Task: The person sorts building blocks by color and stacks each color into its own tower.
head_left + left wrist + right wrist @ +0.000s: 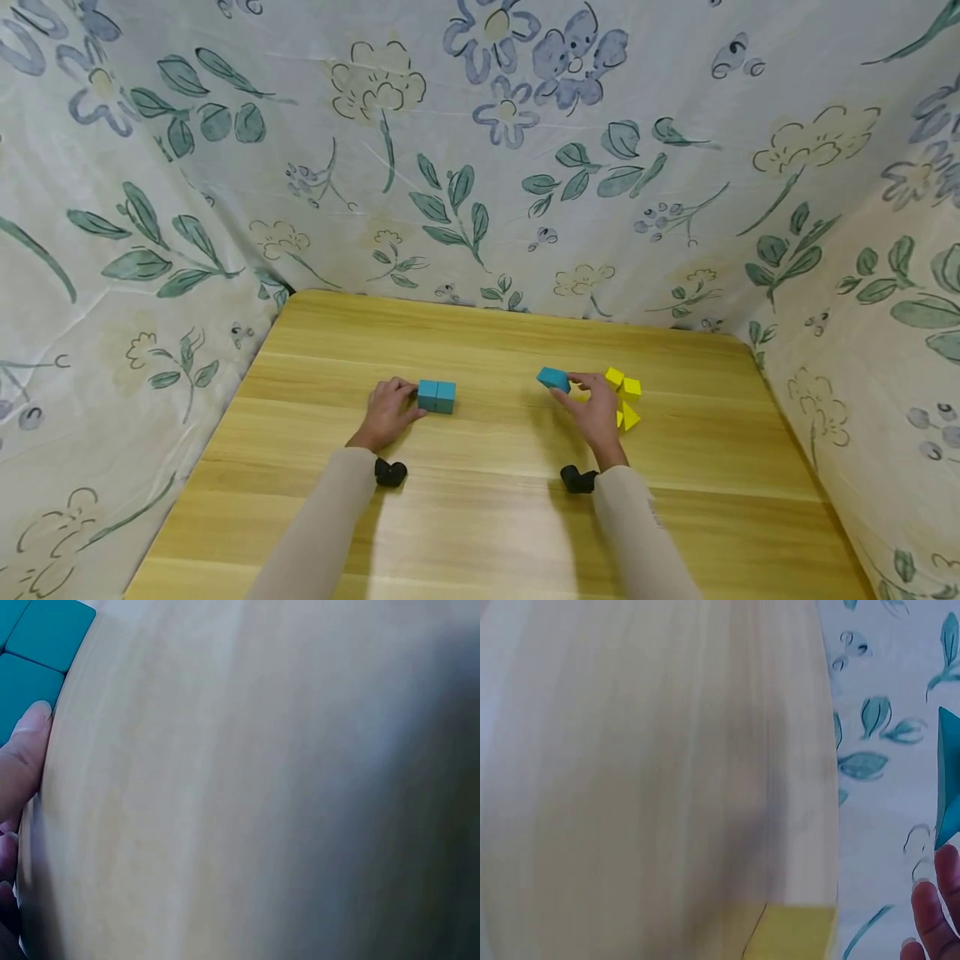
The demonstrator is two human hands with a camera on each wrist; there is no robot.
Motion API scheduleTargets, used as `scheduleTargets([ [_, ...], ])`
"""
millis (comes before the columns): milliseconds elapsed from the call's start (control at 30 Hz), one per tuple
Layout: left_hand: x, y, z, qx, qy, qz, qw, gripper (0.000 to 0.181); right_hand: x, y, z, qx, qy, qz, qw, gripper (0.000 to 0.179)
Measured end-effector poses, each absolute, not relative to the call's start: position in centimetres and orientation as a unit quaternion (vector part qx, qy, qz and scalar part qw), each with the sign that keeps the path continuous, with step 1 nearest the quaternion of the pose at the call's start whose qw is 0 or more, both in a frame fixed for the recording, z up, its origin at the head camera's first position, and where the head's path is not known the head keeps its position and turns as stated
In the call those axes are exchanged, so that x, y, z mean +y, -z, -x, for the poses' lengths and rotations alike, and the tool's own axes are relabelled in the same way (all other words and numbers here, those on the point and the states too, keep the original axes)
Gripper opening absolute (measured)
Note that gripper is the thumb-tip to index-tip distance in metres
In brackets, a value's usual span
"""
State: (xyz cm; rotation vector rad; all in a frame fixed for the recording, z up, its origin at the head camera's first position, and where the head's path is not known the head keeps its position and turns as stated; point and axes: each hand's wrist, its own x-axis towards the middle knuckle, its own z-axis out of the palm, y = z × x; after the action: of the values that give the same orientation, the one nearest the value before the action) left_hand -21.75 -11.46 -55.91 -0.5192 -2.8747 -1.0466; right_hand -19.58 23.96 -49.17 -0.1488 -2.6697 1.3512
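My left hand (388,412) lies at the left side of two blue blocks (437,396) standing side by side on the table. Its thumb and fingers grip the left one; in the left wrist view the thumb tip presses against a blue block (28,694). Between thumb and fingers, my right hand (595,408) pinches another blue block (553,379), tilted and held above the table. Only a slanted edge of this raised blue block (949,780) shows in the right wrist view. Several yellow blocks (632,388) lie behind and beside the right hand, which partly hides them.
The wooden table (480,500) ends at a floral cloth (450,208) that hangs behind it and on both sides. Black wrist-worn devices (391,473) sit at both wrists. One yellow block (791,931) shows low in the right wrist view.
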Motion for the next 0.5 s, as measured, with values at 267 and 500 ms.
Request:
scheduleTargets([
  [267,-11.4,55.8,21.7,-0.925,0.34,0.169,0.018,0.047,19.4,48.8,19.8,-0.877,-0.475,-0.014,0.072,0.039],
  [500,-11.4,55.8,21.7,-0.926,0.34,0.164,0.015,0.047,15.2,48.6,20.0,-0.869,-0.49,-0.052,0.043,0.037],
])
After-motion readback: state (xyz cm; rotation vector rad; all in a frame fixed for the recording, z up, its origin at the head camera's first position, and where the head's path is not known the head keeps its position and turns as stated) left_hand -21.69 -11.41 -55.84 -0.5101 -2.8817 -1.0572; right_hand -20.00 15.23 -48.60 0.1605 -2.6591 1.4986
